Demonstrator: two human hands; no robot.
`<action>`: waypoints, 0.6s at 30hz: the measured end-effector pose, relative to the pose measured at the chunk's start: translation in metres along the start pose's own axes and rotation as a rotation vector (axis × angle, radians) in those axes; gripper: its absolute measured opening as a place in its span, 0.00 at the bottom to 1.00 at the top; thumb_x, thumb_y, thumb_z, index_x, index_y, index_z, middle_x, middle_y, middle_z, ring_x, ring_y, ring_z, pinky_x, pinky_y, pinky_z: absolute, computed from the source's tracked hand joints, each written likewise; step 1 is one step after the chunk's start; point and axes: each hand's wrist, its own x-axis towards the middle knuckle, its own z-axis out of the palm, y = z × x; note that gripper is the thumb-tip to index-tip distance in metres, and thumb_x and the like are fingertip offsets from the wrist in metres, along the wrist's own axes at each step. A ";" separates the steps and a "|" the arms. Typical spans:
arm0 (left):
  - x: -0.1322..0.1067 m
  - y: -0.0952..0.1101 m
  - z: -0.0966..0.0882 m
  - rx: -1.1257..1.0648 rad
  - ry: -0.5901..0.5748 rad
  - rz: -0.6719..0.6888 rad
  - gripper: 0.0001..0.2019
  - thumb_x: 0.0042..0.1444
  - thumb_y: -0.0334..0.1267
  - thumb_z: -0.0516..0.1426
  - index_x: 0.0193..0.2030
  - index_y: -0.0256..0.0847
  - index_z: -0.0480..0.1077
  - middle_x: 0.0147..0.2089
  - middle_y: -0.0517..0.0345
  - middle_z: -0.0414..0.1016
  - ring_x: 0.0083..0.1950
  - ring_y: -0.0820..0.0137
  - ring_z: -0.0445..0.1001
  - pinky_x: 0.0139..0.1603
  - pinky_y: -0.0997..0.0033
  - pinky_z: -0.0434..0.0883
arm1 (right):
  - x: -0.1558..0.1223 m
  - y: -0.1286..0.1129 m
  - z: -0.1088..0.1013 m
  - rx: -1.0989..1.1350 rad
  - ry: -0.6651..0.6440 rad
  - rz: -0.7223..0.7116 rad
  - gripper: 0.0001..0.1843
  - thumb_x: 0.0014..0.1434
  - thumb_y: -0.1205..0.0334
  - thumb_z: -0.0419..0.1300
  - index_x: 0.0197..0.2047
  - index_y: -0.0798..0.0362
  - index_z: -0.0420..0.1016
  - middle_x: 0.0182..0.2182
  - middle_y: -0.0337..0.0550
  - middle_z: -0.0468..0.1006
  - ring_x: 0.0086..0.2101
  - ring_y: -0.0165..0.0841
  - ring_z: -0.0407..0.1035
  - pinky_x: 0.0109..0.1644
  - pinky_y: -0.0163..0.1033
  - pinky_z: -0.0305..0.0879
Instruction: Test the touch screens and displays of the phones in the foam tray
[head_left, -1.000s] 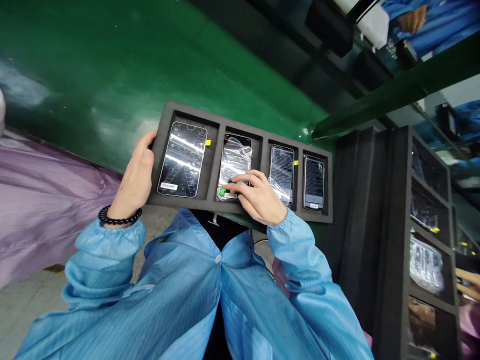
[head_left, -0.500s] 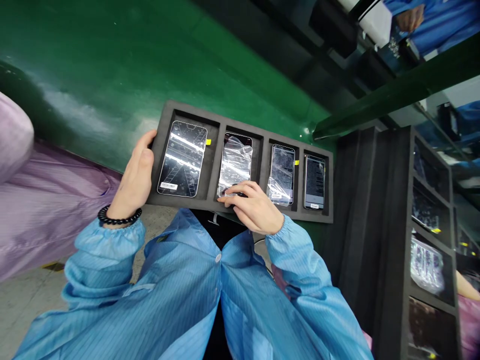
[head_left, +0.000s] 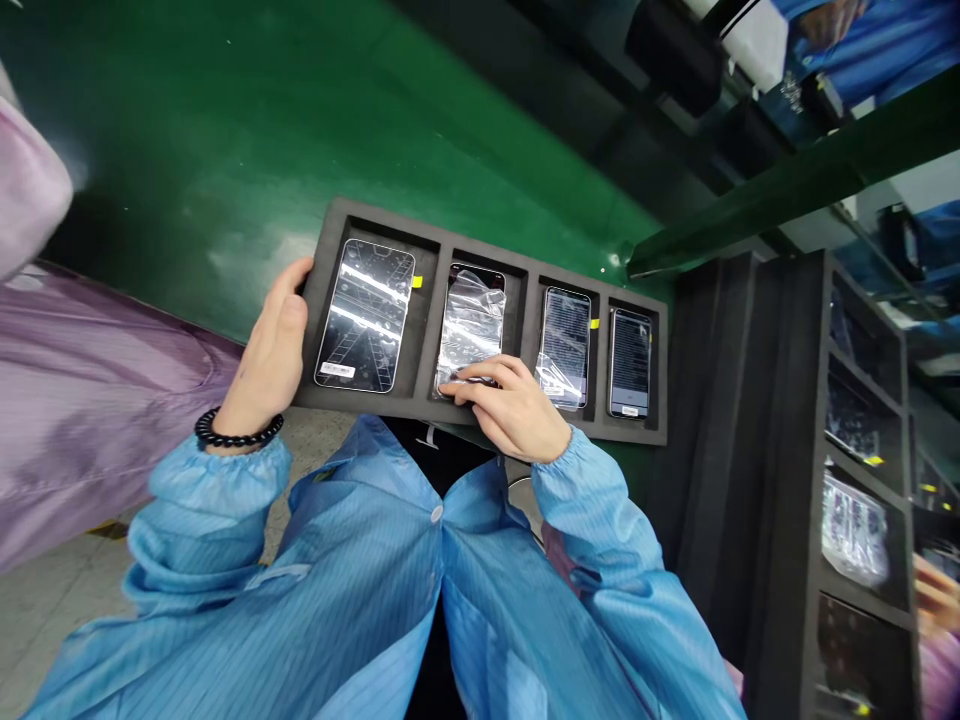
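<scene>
Since half a second earlier, the fingertips of the right hand (head_left: 514, 405) had crept slightly up from the lower edge of the second phone from the left (head_left: 471, 325), and the pale pink cloth (head_left: 28, 190) at the left of the frame had shifted upward; the left hand (head_left: 271, 350) had stayed put.

The phone lay face up near the middle of the frame, in the second compartment of the dark foam tray (head_left: 390, 218), with wrinkled clear film (head_left: 480, 300) over its screen. The right hand hung loosely spread above its lower end, gripping nothing, a fingertip on or just above the glass; actual contact could not be told. The left hand lay along the tray's left end, some fingers out of sight, so how tightly it closed could not be told.

Good handling, as judged here, called for one light, deliberate fingertip, since the creased film could slide or blunt a touch. The other fingers were best kept off the screen and clear of the third phone (head_left: 564, 340), just beside the hand. Steady pressure from the left hand would have kept the tray from skidding on the green tabletop (head_left: 300, 130).
</scene>
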 end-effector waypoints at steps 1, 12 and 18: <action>0.000 0.000 0.000 0.001 0.001 -0.001 0.42 0.62 0.69 0.38 0.72 0.42 0.56 0.75 0.50 0.57 0.76 0.60 0.56 0.79 0.53 0.52 | 0.000 0.001 -0.001 -0.006 0.004 0.016 0.20 0.66 0.73 0.46 0.53 0.53 0.74 0.44 0.48 0.80 0.51 0.38 0.71 0.56 0.49 0.68; 0.000 0.000 0.000 -0.004 0.003 -0.003 0.43 0.61 0.70 0.38 0.72 0.43 0.56 0.75 0.50 0.57 0.76 0.60 0.57 0.79 0.53 0.52 | -0.002 -0.002 0.001 0.020 -0.042 -0.021 0.17 0.66 0.72 0.47 0.51 0.53 0.74 0.48 0.49 0.80 0.52 0.38 0.71 0.58 0.49 0.67; 0.001 -0.001 0.000 -0.003 0.000 -0.001 0.44 0.60 0.71 0.38 0.73 0.41 0.55 0.75 0.48 0.57 0.76 0.60 0.56 0.79 0.54 0.51 | 0.001 0.003 -0.001 -0.010 0.024 0.027 0.21 0.67 0.73 0.45 0.54 0.54 0.73 0.43 0.48 0.81 0.52 0.38 0.71 0.57 0.48 0.67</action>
